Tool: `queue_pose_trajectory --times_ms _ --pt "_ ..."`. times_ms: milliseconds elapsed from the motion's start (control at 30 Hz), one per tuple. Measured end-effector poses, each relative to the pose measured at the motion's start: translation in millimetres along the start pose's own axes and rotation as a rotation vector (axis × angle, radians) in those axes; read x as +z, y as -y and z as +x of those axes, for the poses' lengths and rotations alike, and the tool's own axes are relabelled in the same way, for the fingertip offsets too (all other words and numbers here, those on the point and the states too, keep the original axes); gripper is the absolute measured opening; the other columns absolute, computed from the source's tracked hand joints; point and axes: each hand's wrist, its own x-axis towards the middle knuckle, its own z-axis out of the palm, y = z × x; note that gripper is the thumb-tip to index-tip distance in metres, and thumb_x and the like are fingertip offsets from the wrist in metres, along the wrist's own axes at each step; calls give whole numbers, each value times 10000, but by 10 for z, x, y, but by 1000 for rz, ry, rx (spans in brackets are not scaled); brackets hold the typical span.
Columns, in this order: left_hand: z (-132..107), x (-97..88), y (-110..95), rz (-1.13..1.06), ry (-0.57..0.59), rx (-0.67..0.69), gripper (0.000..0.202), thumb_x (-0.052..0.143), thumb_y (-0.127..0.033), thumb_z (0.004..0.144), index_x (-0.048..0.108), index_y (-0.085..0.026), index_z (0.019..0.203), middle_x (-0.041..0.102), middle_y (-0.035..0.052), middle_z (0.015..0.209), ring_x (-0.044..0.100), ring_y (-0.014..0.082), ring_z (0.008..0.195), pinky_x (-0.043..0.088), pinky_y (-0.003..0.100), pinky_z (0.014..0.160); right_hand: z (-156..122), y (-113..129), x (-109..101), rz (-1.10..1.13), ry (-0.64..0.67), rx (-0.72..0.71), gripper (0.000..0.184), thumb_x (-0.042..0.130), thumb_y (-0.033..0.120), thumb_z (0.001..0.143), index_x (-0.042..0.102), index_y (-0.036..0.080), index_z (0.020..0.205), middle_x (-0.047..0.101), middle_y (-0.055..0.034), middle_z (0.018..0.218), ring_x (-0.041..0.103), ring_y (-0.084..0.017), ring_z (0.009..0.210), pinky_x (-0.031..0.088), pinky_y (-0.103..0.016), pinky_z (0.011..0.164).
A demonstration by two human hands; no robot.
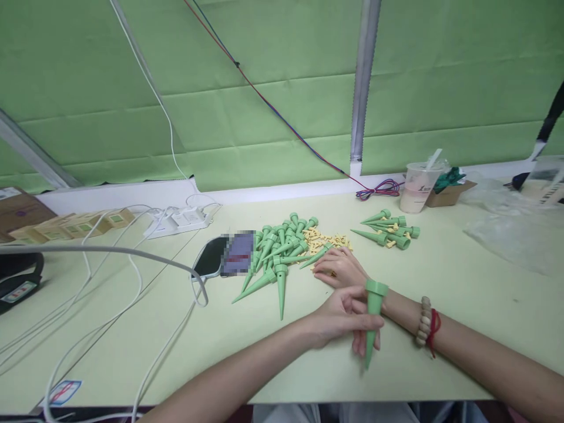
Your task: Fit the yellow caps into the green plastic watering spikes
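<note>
My left hand point(346, 320) is closed round a green plastic cone spike point(373, 322), held upright with its wide end up and its tip pointing down at the table. My right hand point(339, 267) reaches across behind it and rests on the table at the edge of a scatter of small yellow parts point(324, 239), fingers curled; whether it holds one I cannot make out. A bead bracelet and red string point(427, 323) sit on my right wrist. A large pile of green cone spikes point(275, 249) lies just left of the yellow parts.
A smaller group of green spikes point(390, 229) lies at the right back. A phone point(220, 257) lies left of the big pile. White cables point(110, 282) and a power strip point(178, 220) cover the left. A plastic cup point(416, 188) and a cardboard box point(449, 191) stand by the wall.
</note>
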Motion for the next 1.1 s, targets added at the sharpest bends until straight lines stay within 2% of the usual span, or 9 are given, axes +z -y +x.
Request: queue_pose_trajectory --times_ms 133,233,333,433,633,800,933,1033,1100 --pt "13 -72 -56 53 -71 77 581 710 -436 674 557 -82 1108 667 62 632 617 149 486 422 192 399 -33 -81 91 140 -88 64 221 623 314 789 627 272 1006 657 -8 964 541 -202 938 366 -382 850" --pt "11 -102 -81 60 -78 84 563 701 -448 681 593 -64 1079 672 88 660 652 179 588 441 196 422 -52 -123 131 233 -73 74 308 613 276 787 590 326 1090 644 16 939 549 -205 946 379 -387 882" --pt "2 -104 -90 47 -19 51 544 701 -447 680 612 -65 1056 659 85 664 646 177 550 414 186 384 -48 -110 115 259 -51 63 294 605 240 788 601 337 1065 644 20 895 558 -212 928 383 -406 893" --pt "-5 -102 -97 46 18 13 536 714 -439 667 619 -70 1045 646 71 658 620 159 473 383 177 347 -34 -67 69 271 -95 55 275 588 220 796 614 295 1060 642 -2 884 562 -215 912 388 -428 897" --pt "-11 -136 -143 52 -69 62 542 709 -447 670 615 -71 1049 633 59 647 619 150 475 395 172 343 -38 -4 -113 460 -312 180 251 467 171 833 648 228 998 580 -59 944 567 -183 924 478 -343 798" --pt "3 -181 -197 65 -191 134 499 701 -425 690 614 -91 1050 633 49 679 629 135 507 400 159 369 -90 -49 -284 574 -444 345 169 542 297 802 619 183 899 600 -81 960 599 -188 847 505 -345 765" --pt "25 -211 -194 45 -283 165 471 691 -423 702 611 -90 1025 623 44 676 627 136 500 386 164 370 -182 -140 -385 672 -455 498 314 623 413 727 579 177 929 630 -105 997 639 -205 795 533 -332 681" --pt "34 -215 -177 36 -338 189 490 680 -459 699 591 -91 1010 608 33 649 618 146 477 373 175 345 -261 -209 -472 670 -453 506 424 630 454 723 576 192 1051 614 -113 1117 653 -217 848 538 -358 748" --pt "37 -203 -167 58 -391 215 503 665 -491 697 573 -93 991 606 27 633 607 144 455 383 184 342 -300 -239 -520 668 -443 558 444 665 485 678 622 177 996 664 -106 1001 663 -229 830 538 -373 776"
